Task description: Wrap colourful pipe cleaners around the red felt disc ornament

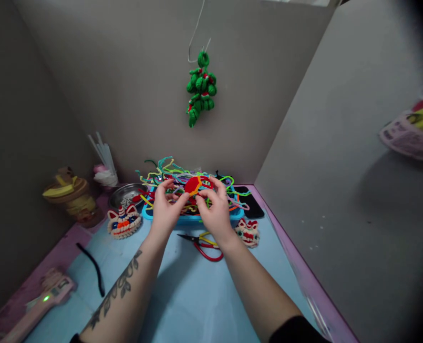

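Note:
Above a blue basket (193, 219) of colourful pipe cleaners (177, 167), both my hands pinch a small flat red pipe-cleaner piece (191, 185) with an orange-yellow edge. My left hand (166, 202) grips its left side between thumb and fingers. On the opposite side, my right hand (215, 202) has its thumb and fingertips closed on the edge. Scissors (200, 240) with one red and one yellow handle lie below the basket, partly behind my right wrist. Two pipe-cleaner lion heads flank the basket, one at left (124, 223) and a smaller one at right (247, 232).
A pink glue gun (56, 291) with a green light lies at lower left, near a black pipe cleaner (92, 267). Behind are a metal bowl (115, 194), glue sticks (104, 151) and a brown-yellow cup (73, 197). A phone (251, 206) lies right; a green ornament (201, 90) hangs above.

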`<act>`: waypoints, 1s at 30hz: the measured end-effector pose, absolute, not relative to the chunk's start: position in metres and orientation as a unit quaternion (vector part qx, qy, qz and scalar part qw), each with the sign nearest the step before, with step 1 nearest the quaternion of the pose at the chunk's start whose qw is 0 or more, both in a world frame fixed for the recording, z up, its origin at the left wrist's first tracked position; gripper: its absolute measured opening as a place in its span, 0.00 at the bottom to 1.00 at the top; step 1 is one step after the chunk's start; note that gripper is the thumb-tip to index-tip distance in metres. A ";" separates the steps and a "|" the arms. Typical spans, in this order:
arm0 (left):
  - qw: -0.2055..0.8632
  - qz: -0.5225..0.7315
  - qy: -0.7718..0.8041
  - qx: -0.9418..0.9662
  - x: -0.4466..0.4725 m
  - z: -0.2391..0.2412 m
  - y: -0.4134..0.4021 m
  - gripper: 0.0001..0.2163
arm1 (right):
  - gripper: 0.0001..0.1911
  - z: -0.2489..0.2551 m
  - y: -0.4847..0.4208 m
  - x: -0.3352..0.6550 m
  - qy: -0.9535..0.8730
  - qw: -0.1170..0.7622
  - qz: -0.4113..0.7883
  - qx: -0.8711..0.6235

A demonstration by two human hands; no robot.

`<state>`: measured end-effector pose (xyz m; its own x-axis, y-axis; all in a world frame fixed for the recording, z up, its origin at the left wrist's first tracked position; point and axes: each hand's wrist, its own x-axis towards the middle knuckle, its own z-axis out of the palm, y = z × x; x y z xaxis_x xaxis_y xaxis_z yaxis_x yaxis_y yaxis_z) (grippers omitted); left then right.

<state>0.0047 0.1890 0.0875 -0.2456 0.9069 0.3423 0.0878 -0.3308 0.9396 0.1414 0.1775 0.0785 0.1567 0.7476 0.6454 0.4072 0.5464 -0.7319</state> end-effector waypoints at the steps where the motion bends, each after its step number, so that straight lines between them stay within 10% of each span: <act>1: 0.232 0.627 0.478 0.569 0.005 0.088 0.187 0.17 | 0.06 0.079 0.176 0.141 -0.643 0.601 0.123 -0.459; 4: 0.072 0.575 0.436 0.689 0.006 0.090 0.179 0.03 | 0.08 0.080 0.171 0.140 -0.681 0.551 0.073 -0.477; 13: 0.053 0.511 0.441 0.736 0.006 0.087 0.178 0.06 | 0.12 0.078 0.168 0.132 -0.703 0.518 -0.010 -0.487; 30: 0.547 0.521 0.239 0.610 -0.016 0.076 0.197 0.30 | 0.13 0.071 0.170 0.136 -0.731 0.576 -0.076 -0.358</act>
